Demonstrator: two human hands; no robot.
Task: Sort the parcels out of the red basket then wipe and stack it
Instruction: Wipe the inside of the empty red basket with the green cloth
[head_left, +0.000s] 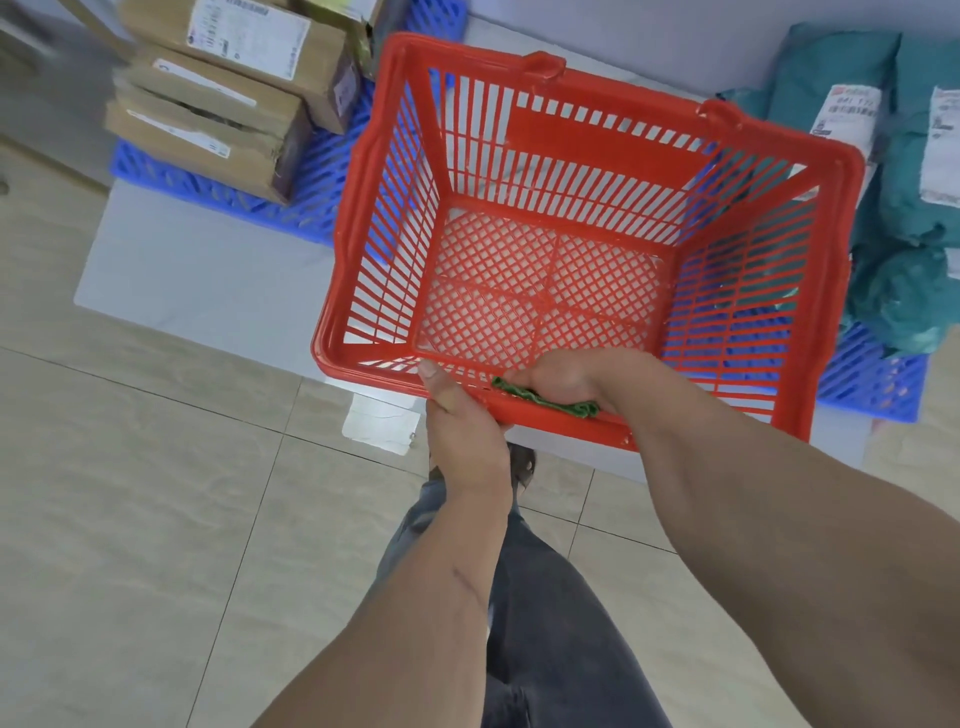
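Observation:
The red basket (566, 166) is empty and held up in front of me, its open top tilted toward the camera. My left hand (462, 431) grips its near rim from outside, thumb laid over the edge. My right hand (563, 376) presses a crumpled green cloth (545, 400) against the inner side of the same near rim. Cardboard parcels (223, 98) are stacked at the upper left. Teal plastic mailer bags (904, 197) are piled at the right.
The boxes rest on a blue plastic pallet (322, 197); another blue pallet (862, 379) carries the teal bags. A pale mat (208, 280) lies under them on beige floor tiles. A white slip (379, 423) lies on the floor below the basket. My legs are below.

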